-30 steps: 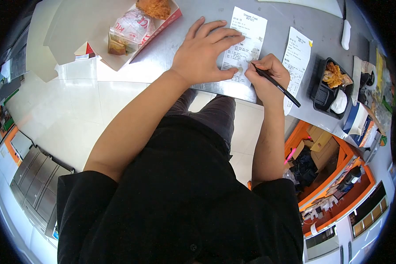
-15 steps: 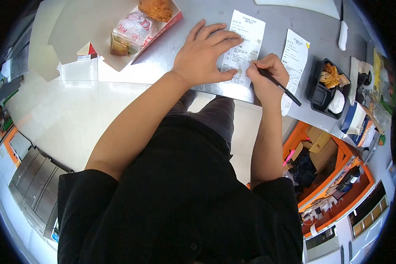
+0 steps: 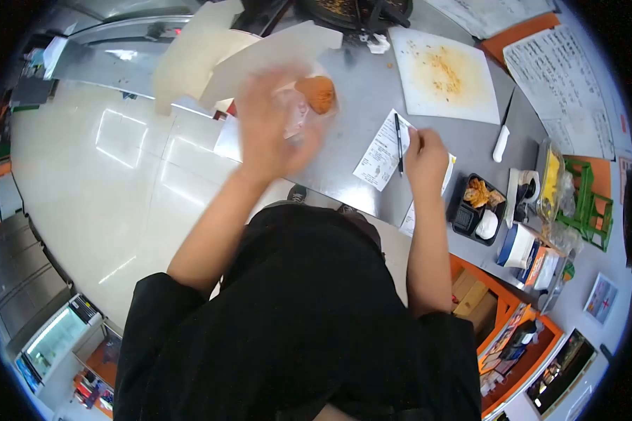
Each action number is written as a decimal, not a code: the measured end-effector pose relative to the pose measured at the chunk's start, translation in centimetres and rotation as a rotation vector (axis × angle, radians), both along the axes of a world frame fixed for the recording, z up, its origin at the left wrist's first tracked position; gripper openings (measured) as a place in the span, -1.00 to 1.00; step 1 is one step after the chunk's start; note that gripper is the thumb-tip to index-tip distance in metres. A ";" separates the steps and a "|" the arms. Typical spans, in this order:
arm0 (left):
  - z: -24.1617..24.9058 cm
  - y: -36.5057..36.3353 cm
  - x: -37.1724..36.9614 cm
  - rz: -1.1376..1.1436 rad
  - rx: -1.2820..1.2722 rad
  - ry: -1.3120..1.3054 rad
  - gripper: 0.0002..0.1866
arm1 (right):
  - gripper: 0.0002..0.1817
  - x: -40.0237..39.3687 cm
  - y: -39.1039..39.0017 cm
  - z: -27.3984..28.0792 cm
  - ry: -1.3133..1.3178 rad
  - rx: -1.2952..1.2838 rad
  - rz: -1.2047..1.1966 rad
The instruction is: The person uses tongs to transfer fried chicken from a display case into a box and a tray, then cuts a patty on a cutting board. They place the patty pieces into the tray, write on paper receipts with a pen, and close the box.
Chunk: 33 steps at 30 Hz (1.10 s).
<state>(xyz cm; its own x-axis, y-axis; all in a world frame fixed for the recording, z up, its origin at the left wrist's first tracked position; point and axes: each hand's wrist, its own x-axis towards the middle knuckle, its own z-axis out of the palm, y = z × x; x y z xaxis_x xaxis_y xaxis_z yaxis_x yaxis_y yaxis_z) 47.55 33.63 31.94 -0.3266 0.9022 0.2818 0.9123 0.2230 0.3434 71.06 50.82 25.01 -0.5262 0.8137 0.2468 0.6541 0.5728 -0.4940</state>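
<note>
My left hand [image 3: 270, 126], blurred by motion, is over the open food box [image 3: 260, 52]; its fingers look spread. Behind it show a wrapped item [image 3: 296, 112] and a piece of fried chicken [image 3: 317, 93]. A black pen [image 3: 399, 144] lies on a printed receipt [image 3: 379, 156]. Just right of the pen is my right hand [image 3: 426, 156], fingers bent and close together, with nothing visible in them. That hand and forearm partly cover a second receipt [image 3: 409, 219]. To the right sits a black tray [image 3: 462, 214] with chicken and a white item.
A white cutting board [image 3: 442, 77] with crumbs lies at the back. Right of it is a knife with a white handle [image 3: 501, 144]. A dark pan [image 3: 351, 10] stands at the far edge. Boxes [image 3: 519, 247] and a green rack [image 3: 588, 203] are at the right.
The view has shifted, showing more of the counter's back. My left hand has left the receipt for the food box. My right hand has let go of the pen, which now lies on the receipt.
</note>
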 end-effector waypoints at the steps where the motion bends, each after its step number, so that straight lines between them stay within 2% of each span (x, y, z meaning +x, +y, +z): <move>1: -0.6 -0.5 -1.4 0.102 0.188 0.071 -0.24 | -0.69 -1.5 0.8 1.7 0.062 0.041 0.060; 2: -1.3 -0.9 -2.9 0.207 0.376 0.135 -0.24 | -0.67 -3.8 1.8 3.3 0.109 0.110 0.157; 5: 0.2 -2.3 -3.5 0.175 0.197 0.056 -0.21 | -0.59 -12.7 2.9 7.8 0.310 0.393 0.360; 7: -0.4 -4.6 -1.0 0.101 0.004 -0.018 -0.21 | -0.50 -16.2 3.6 7.5 0.136 0.358 0.523; 8: -0.7 -5.1 0.2 0.115 -0.004 -0.059 -0.29 | -0.44 -17.3 3.3 7.1 0.046 0.334 0.608; 11: -4.9 -6.5 1.2 0.135 0.009 -0.256 -0.36 | -0.28 -18.1 -0.8 4.0 -0.415 -0.038 0.484; 12: -3.8 -6.5 1.7 0.173 0.051 -0.283 -0.41 | -0.22 -17.2 -1.6 1.7 -0.348 0.009 0.483; 14: -3.8 -6.4 2.3 0.341 0.192 -0.229 -0.38 | -0.10 -14.9 -2.7 -3.1 -0.221 0.099 0.482; 15: -4.0 -6.6 2.5 0.424 0.258 -0.205 -0.37 | -0.06 -14.0 -3.4 -4.3 -0.109 0.037 0.433; 17: -6.2 -6.8 1.7 0.513 0.190 -0.491 -0.38 | 0.01 -12.4 -4.6 -5.4 0.118 -0.087 0.317; 18: -7.3 -7.0 1.5 0.546 0.149 -0.634 -0.38 | 0.03 -11.8 -5.3 -5.2 0.114 -0.154 0.239; 21: -9.0 -6.5 1.9 0.319 0.417 -1.190 -0.41 | 0.03 -10.4 -5.8 -4.7 0.293 -0.681 0.184; 22: -9.3 -6.2 2.1 0.325 0.442 -1.182 -0.44 | -0.07 -10.3 -6.0 -3.7 0.320 -0.676 0.101; 25: -9.5 -5.3 1.5 0.340 0.401 -1.208 -0.47 | -0.33 -10.2 -4.6 -3.6 0.248 -0.635 0.177; 27: -9.4 -4.9 1.0 0.349 0.356 -1.228 -0.48 | -0.45 -10.7 -3.8 -0.6 0.160 -0.677 0.153; 30: -9.7 -4.6 0.6 0.356 0.310 -1.256 -0.51 | -0.39 -11.3 -2.8 3.5 -0.055 -0.709 0.065; 33: -10.1 -4.1 0.4 0.356 0.333 -1.192 -0.50 | -0.36 -11.0 -2.7 4.3 -0.098 -0.687 0.035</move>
